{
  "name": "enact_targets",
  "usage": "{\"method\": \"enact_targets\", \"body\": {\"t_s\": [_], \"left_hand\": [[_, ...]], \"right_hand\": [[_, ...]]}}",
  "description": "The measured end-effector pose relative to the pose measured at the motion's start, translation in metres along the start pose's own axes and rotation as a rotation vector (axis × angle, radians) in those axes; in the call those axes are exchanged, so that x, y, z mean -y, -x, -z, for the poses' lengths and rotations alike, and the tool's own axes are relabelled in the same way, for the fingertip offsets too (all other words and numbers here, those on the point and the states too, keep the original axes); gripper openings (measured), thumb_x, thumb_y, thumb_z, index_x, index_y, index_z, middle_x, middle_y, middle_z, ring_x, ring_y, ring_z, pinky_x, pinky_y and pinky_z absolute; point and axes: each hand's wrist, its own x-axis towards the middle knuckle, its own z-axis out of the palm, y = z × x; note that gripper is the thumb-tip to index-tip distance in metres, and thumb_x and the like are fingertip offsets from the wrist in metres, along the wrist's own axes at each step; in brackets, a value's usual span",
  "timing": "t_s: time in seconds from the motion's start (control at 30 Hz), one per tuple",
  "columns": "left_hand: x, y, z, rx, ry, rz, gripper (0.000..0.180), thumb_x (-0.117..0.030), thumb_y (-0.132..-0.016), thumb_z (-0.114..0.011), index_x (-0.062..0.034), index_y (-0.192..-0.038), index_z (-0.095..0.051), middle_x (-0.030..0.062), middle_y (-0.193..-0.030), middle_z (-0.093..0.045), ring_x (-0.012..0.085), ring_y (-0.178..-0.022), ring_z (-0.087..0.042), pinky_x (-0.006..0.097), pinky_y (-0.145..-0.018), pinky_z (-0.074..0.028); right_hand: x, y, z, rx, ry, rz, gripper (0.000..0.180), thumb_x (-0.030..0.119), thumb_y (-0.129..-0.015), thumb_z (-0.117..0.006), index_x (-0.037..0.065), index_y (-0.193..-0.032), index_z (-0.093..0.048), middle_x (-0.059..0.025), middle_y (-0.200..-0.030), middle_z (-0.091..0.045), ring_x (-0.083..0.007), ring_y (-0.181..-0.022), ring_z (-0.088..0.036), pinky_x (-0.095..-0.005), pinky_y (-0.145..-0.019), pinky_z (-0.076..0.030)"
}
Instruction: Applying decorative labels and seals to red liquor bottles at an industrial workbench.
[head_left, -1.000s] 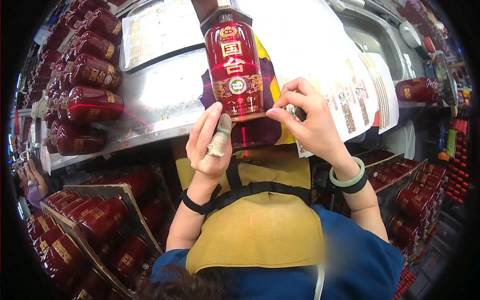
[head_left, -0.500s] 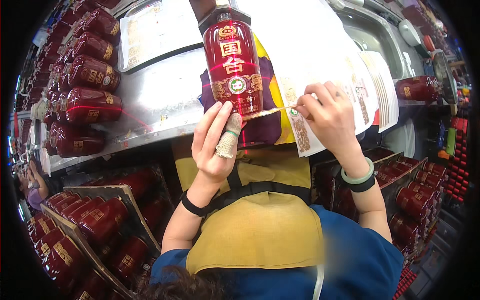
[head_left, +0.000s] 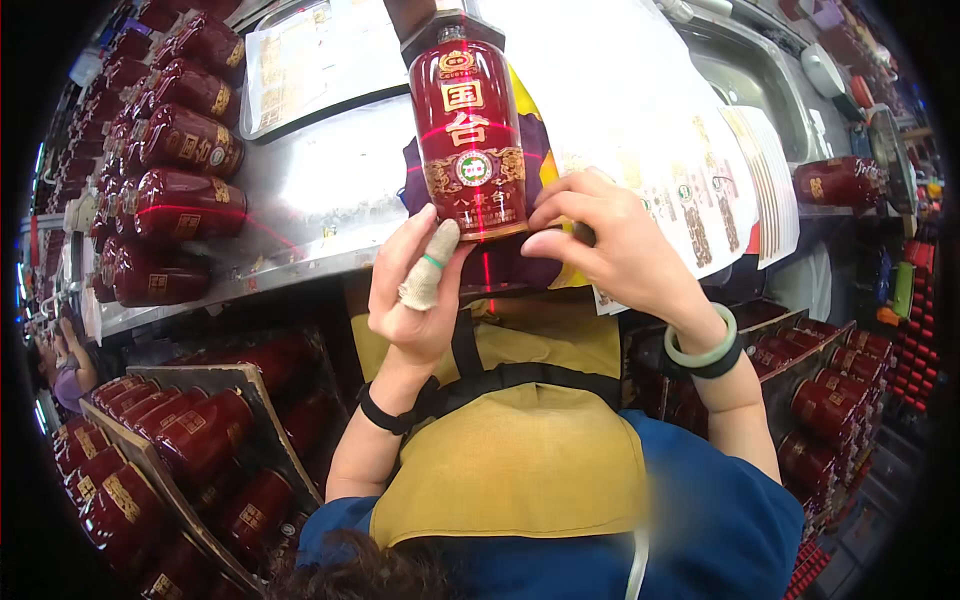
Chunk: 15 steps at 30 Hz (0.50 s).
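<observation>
A dark red glass bottle point(head_left: 468, 130) with gold lettering and a round green-and-white badge lies with its neck pointing away and its base toward me. My left hand point(head_left: 415, 285) grips the base at its left corner; a knitted finger cover point(head_left: 430, 268) with a green band is on one finger. A thin gold strip point(head_left: 493, 236) runs along the base's edge. At its right end, the bent fingers and thumb of my right hand point(head_left: 610, 235) close in on the bottle's lower right corner. The strip's end is hidden there. Under the bottle lies purple cloth point(head_left: 540, 150).
White label sheets point(head_left: 700, 200) with gold patterns lie right of the bottle, beside a metal basin point(head_left: 750, 85). Several red bottles point(head_left: 190, 205) stand along the left of the metal table point(head_left: 320, 210). Crates of bottles point(head_left: 180, 372) flank me. Red laser lines cross the bottle.
My right hand has moved left and slightly down to the bottle's corner, bringing in the gold strip that stretched out rightward. My left hand has shifted a little left and down.
</observation>
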Motion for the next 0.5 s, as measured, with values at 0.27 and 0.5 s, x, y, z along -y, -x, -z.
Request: {"method": "enact_targets", "body": {"t_s": [0.27, 0.5], "left_hand": [[-0.001, -0.002, 0.001, 0.006, -0.011, -0.019, 0.039, 0.011, -0.074, -0.085, 0.0079, -0.111, -0.074, 0.0159, -0.115, -0.075, 0.0306, -0.101, -0.072, 0.038, -0.087, -0.060], [-0.001, -0.002, 0.001, 0.006, 0.005, -0.012, 0.038, 0.012, -0.078, -0.082, 0.0060, -0.115, -0.073, 0.0162, -0.116, -0.075, 0.0284, -0.105, -0.071, 0.036, -0.093, -0.057]], "right_hand": [[-0.004, -0.019, 0.010, 0.249, -0.096, -0.264, 0.034, 0.035, -0.101, -0.066, 0.004, -0.098, -0.078, -0.0160, -0.093, -0.065, -0.0306, -0.092, -0.062, -0.0390, -0.083, -0.048], [-0.021, -0.022, 0.010, 0.284, -0.183, -0.189, 0.033, 0.034, -0.100, -0.067, 0.003, -0.095, -0.078, -0.0142, -0.089, -0.066, -0.0290, -0.091, -0.062, -0.0374, -0.080, -0.049]]}}
